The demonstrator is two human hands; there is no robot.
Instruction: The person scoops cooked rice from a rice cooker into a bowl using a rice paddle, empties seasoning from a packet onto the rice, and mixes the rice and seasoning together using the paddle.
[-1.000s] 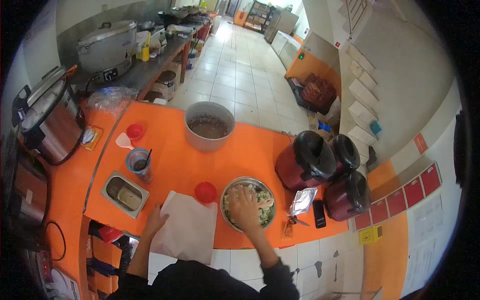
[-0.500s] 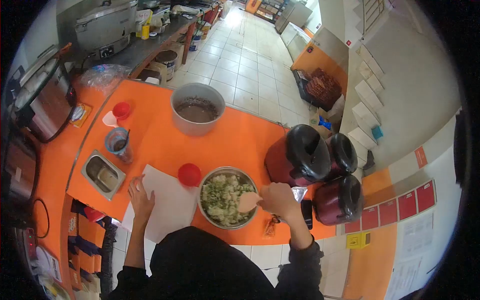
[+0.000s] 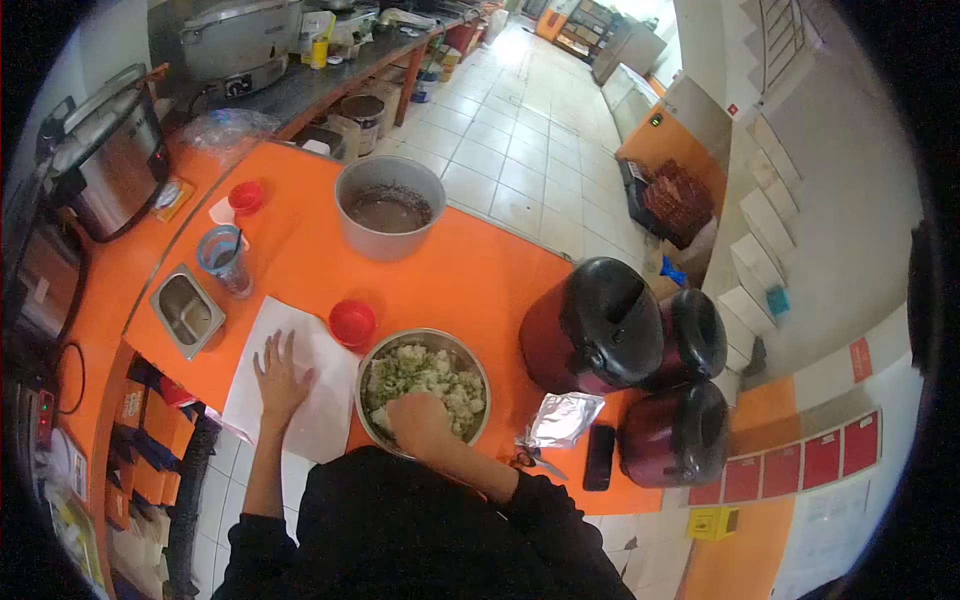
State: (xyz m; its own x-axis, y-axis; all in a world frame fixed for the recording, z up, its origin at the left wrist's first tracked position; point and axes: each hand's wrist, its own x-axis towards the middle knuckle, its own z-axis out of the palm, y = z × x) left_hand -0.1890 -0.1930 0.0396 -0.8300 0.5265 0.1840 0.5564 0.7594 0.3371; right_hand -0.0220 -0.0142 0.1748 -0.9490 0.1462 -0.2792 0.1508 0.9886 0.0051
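Observation:
My left hand lies with fingers spread on a white sheet on the orange table. Above the metal bowl, my right hand is closed. In the earlier frame it gripped a pale rice paddle; now the hand covers the paddle. The bowl holds white rice mixed with chopped greens. A red plastic cup stands close beside the bowl, at the sheet's upper right.
A deep grey pot with dark residue stands farther back. To the left are a steel pan and a blue-tinted cup. Dark red rice cookers, foil, scissors and a black phone are on the right.
My right hand has moved left and down into the bowl, and the paddle has gone from sight beneath it. My left hand's fingers are spread wider. The camera view has shifted.

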